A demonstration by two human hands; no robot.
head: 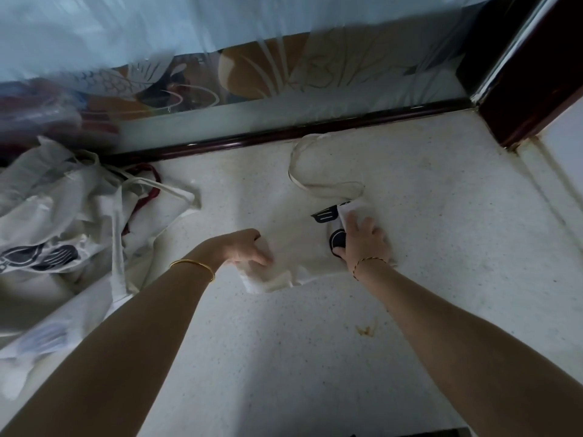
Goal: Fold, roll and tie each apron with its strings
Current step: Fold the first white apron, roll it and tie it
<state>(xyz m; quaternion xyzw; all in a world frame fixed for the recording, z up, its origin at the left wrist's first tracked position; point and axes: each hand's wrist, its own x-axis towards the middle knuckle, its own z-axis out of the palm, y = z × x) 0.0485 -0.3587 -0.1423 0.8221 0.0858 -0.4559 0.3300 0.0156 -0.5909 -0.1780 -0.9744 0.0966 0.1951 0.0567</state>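
A cream apron [303, 250] with a black print lies folded into a narrow band on the speckled white counter [284, 342]. My left hand [244, 247] grips its left end, fingers curled over the cloth. At the right end my right hand [359, 239] lies on top of the cloth with fingers spread, thumb beside the black print. The apron's string [303, 181] loops loose across the counter behind the band, toward the back rail.
A heap of more cream aprons [60, 222] with black prints and tangled strings, one dark red, fills the left side. A dark wooden rail [284, 134] and patterned glass run along the back, with a dark post [520, 89] at the right. A small yellow stain [366, 329] marks the counter.
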